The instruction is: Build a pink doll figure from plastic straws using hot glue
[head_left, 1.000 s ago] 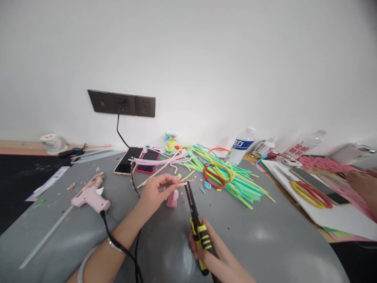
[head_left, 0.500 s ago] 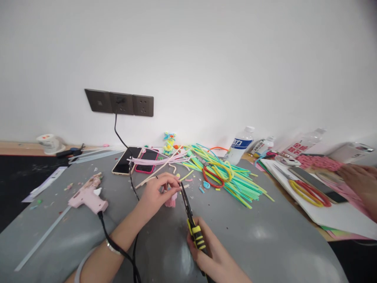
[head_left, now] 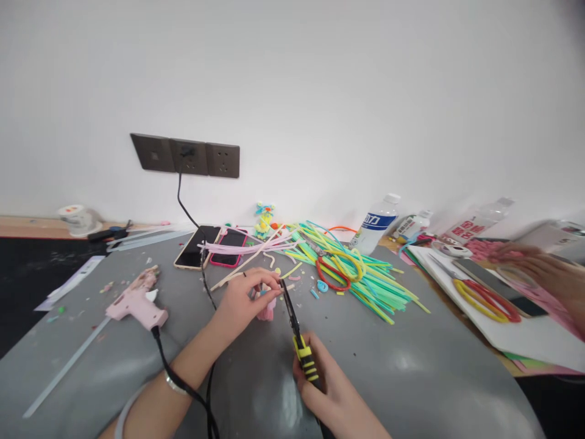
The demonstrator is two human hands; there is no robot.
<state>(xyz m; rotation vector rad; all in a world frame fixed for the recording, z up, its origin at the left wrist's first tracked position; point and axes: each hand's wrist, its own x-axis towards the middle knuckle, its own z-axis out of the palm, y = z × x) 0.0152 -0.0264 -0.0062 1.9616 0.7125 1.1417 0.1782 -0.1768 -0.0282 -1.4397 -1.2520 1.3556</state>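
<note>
My left hand (head_left: pixel 242 300) pinches a small pink fuzzy craft piece (head_left: pixel 266 310) over the grey table (head_left: pixel 411 360), fingers closed on it. My right hand (head_left: pixel 331 390) grips the yellow-and-black handles of long-nosed pliers (head_left: pixel 297 332). The pliers' black tip meets the pink piece right at my left fingertips. A pink glue gun (head_left: pixel 137 302) lies to the left, and its black cord (head_left: pixel 183 384) crosses my left wrist.
A heap of green, yellow and pink pipe cleaners (head_left: pixel 361 274) with red scissors (head_left: pixel 333 274) lies beyond my hands. Two phones (head_left: pixel 214 249), water bottles (head_left: pixel 375 224) and wall sockets (head_left: pixel 185 156) sit further back. Another person's hand (head_left: pixel 543 271) works at the right over paper, a phone and yellow-red scissors (head_left: pixel 485 300).
My right hand has drawn the pliers slightly left and closer to the pink piece. The other person's hand at the right has moved left over the paper.
</note>
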